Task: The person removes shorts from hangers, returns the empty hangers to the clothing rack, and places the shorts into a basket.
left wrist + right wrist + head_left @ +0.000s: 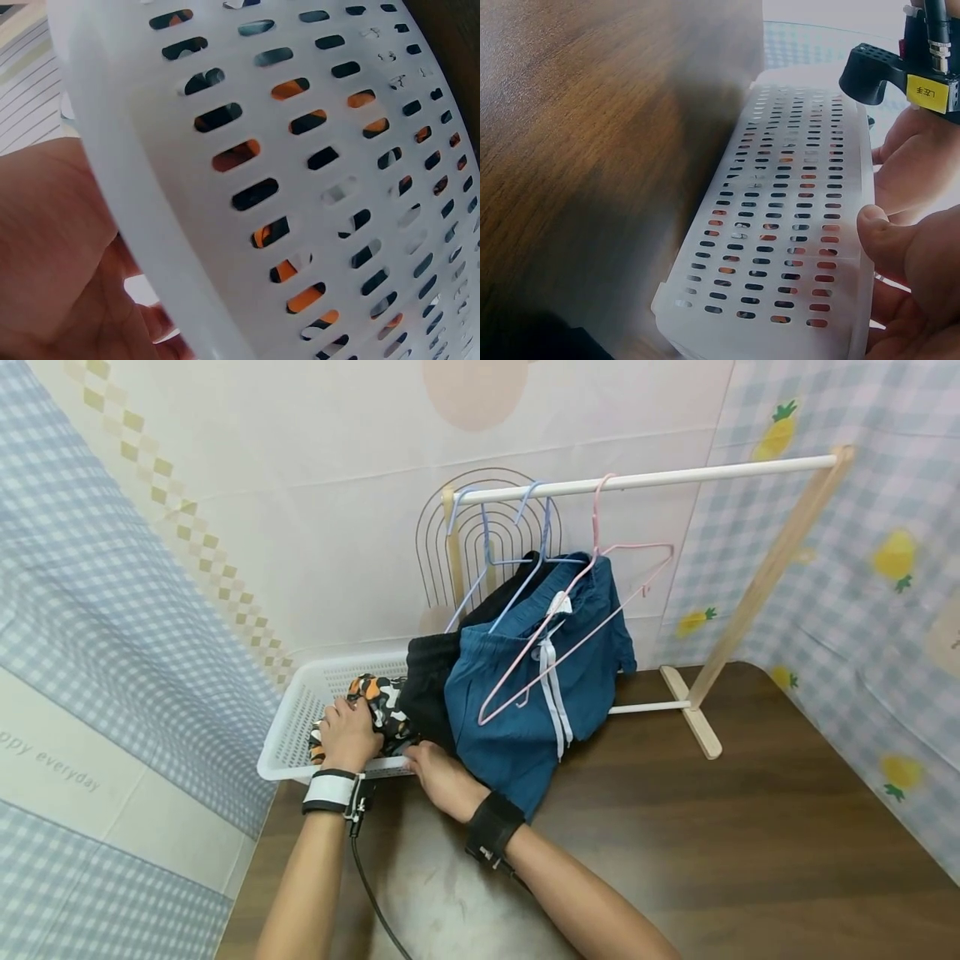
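In the head view my left hand [351, 733] lies over a folded garment [390, 714] with an orange, black and white camouflage print, fingers spread on the cloth inside a white plastic basket [288, 739]. My right hand [447, 781] is at the basket's front rim. From the right wrist, its thumb [877, 232] rests against the outer side of the rim while the fingers go behind it, partly hidden. The left wrist view shows the left hand [60, 247] beyond the rim; the camouflage print shows through the slots of the basket wall [180, 210].
A rack with a white rail [720, 472] and wooden legs stands behind. On it hang black shorts [431, 681] and blue shorts [510, 693] with white drawstrings, beside a pink hanger [652, 545]. The shorts overlap the basket's right end. A brown table [675, 827] lies underneath.
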`<state>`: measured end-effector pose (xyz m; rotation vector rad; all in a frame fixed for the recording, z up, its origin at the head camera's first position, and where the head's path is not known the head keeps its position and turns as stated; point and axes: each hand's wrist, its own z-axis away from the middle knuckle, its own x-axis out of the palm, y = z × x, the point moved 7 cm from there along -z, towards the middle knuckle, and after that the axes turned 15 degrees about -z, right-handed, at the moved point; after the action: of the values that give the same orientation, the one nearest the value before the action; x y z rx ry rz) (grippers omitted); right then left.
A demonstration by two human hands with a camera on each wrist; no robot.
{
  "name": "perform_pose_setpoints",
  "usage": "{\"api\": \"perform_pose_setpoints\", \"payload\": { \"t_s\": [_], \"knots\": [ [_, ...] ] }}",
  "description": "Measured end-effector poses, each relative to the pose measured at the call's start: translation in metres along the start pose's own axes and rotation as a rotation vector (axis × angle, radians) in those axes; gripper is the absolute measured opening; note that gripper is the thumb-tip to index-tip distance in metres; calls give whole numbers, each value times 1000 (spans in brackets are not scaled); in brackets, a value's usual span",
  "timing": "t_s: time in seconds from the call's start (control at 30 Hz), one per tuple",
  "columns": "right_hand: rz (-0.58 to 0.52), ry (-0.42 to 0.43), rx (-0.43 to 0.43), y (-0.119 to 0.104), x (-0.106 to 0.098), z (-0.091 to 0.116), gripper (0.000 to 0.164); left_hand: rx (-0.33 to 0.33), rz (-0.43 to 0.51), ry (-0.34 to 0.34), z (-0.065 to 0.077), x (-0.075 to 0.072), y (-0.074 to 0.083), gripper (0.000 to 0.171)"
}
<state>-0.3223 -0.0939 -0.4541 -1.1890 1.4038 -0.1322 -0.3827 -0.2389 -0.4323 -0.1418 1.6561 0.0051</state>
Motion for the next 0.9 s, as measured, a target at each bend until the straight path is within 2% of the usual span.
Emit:
{"api": "perform_pose_setpoints", "payload": {
  "t_s": [0.2,0.37,0.67,0.9],
  "knots": [
    [-7,0,5,0,1,0,22,-5,9,-16,1,0,-1,64],
    [-29,2,-6,1,1,0,25,-3,23,4,3,-2,-2,62],
    [-96,-3,-19,1,0,-3,36,-10,48,57,8,-5,-6,70],
    [-32,7,-18,1,1,-2,30,-46,90,95,11,-5,-12,74]
  ]
}}
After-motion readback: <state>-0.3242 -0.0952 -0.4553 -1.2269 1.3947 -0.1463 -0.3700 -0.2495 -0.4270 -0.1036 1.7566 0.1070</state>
